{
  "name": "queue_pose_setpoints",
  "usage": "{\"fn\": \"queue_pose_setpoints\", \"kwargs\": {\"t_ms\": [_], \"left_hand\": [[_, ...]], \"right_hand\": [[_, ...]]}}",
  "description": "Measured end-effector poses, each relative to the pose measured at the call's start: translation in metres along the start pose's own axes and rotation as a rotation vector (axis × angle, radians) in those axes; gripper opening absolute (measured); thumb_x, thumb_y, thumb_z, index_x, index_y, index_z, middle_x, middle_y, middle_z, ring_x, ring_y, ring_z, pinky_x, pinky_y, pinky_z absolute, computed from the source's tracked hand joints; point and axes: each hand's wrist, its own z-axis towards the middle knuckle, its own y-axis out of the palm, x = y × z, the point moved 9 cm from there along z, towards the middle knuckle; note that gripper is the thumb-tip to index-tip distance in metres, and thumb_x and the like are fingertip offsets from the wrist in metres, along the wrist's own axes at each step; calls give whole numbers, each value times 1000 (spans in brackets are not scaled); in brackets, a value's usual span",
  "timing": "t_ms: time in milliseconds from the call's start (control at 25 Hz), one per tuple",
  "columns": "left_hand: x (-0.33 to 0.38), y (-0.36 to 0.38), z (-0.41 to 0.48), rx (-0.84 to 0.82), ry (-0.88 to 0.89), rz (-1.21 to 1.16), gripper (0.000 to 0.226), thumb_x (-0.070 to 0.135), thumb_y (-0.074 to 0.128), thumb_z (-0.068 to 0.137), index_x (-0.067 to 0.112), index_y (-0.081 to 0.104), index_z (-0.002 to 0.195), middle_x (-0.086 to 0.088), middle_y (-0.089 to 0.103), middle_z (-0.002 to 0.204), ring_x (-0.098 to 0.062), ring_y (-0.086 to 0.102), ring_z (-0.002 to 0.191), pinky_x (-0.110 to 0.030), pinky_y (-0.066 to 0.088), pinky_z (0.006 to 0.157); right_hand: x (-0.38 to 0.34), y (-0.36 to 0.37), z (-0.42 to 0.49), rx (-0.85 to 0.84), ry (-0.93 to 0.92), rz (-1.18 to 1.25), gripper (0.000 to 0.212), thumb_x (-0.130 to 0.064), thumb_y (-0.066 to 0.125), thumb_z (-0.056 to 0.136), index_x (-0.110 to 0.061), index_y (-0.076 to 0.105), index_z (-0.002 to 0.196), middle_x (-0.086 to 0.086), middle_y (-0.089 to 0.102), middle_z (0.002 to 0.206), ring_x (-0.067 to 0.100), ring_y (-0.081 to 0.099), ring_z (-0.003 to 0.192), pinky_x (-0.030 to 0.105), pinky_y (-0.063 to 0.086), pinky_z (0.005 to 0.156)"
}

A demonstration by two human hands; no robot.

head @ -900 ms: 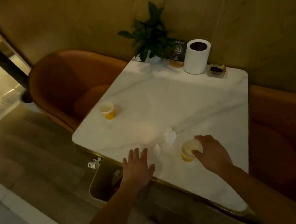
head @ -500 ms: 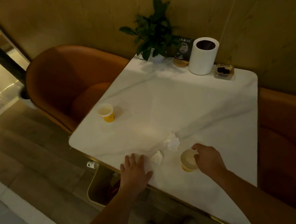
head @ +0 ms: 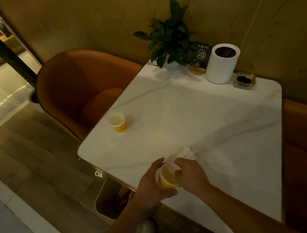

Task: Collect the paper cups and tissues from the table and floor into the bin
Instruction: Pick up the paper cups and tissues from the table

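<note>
Both hands meet at the near left part of the white marble table, close to its front edge. The left hand is curled around the yellow paper cup, with the thumb up by the rim and the fingers under the cup's side, so it is gripping the cup. The right hand touches the same cup from the other side, its fingers bent at the rim; I cannot tell if it is closed on the cup or only resting against it. The cup is tilted, its mouth toward the camera, and it seems lifted a little over the table near the edge. Just behind the hands a crumpled white tissue lies on the table, touching or almost touching the right hand's fingers. A second paper cup stands upright near the left edge of the table, well apart from the hands, with bare surface all around it. The middle and right of the table are free. Along the far edge by the wall stand a potted plant, a small dark sign, a white cylinder container and a small clear box. Under the near left corner of the table stands the bin, open at the top, partly hidden by the table edge and the left forearm. On the floor beside it, by the table corner, lies a small white object, too small to identify. An orange chair stands against the left side of the table.
</note>
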Motion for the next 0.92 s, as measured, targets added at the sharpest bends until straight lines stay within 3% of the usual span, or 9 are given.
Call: {"fn": "queue_pose_setpoints", "kwargs": {"t_ms": [80, 160, 200, 320, 400, 560, 760, 840, 920], "left_hand": [[-12, -16, -3, 60, -1, -15, 78, 30, 93, 53, 44, 52, 118, 20, 67, 108, 10, 61, 99, -11, 47, 76], [-33, -36, -7, 98, -59, -17, 65, 23, 90, 54, 41, 55, 106, 14, 70, 99, 9, 63, 93, -12, 47, 71], [-45, -47, -8, 121, -94, -24, 64, 20, 90, 53, 39, 56, 104, 12, 70, 97, 10, 63, 91, -12, 47, 70], [-71, -78, -6, 210, -173, -86, 65, 11, 91, 51, 33, 58, 103, 8, 71, 97, 7, 64, 86, -12, 47, 68], [-75, -91, 0, 269, -186, -115, 62, 4, 91, 54, 26, 60, 104, 5, 71, 97, 1, 66, 84, -14, 49, 65], [-69, -102, 13, 300, -197, -180, 57, 1, 89, 59, 18, 60, 105, 5, 70, 95, -5, 65, 85, -19, 49, 66], [-67, -110, 20, 297, -204, -180, 64, 10, 91, 54, 12, 60, 110, -2, 70, 99, -16, 67, 90, -31, 51, 74], [-65, -113, 20, 311, -212, -190, 65, 13, 91, 51, 13, 60, 109, -2, 70, 99, -16, 67, 89, -33, 52, 74], [-62, -117, 20, 325, -217, -198, 61, 6, 91, 55, 14, 59, 107, -1, 69, 98, -14, 65, 87, -33, 51, 73]], "right_hand": [[-13, 23, 0, -87, 15, 201, 17, -22, 55, 89, -20, 68, 100, 6, 72, 102, 18, 66, 86, 31, 55, 78], [-10, 35, 3, -104, 46, 336, 15, -29, 55, 93, -22, 68, 96, 11, 71, 103, 23, 70, 84, 45, 60, 81], [-2, 34, 8, -58, 66, 278, 16, -31, 54, 93, -23, 67, 100, 12, 70, 106, 23, 70, 85, 47, 59, 82], [10, 39, 17, -17, 5, -131, 37, -37, 53, 93, -31, 51, 129, 3, 55, 127, 21, 61, 108, 36, 53, 91], [8, 57, 20, -100, -24, -255, 46, -36, 57, 90, -34, 42, 134, 3, 44, 132, 24, 56, 113, 36, 51, 91], [6, 85, 22, -172, -80, -387, 26, -13, 53, 89, -18, 55, 114, 7, 49, 125, 24, 54, 106, 32, 50, 92], [19, 6, 42, 210, 35, -104, 11, -6, 58, 79, -10, 63, 88, 9, 58, 106, 27, 63, 82, 31, 49, 74], [29, -13, 54, 244, 88, -77, 11, -4, 60, 76, -11, 62, 84, 8, 55, 108, 28, 63, 77, 30, 49, 74], [38, -9, 60, 166, 129, -129, 12, -4, 59, 77, -11, 61, 87, 8, 51, 115, 30, 64, 80, 31, 50, 77]]}}
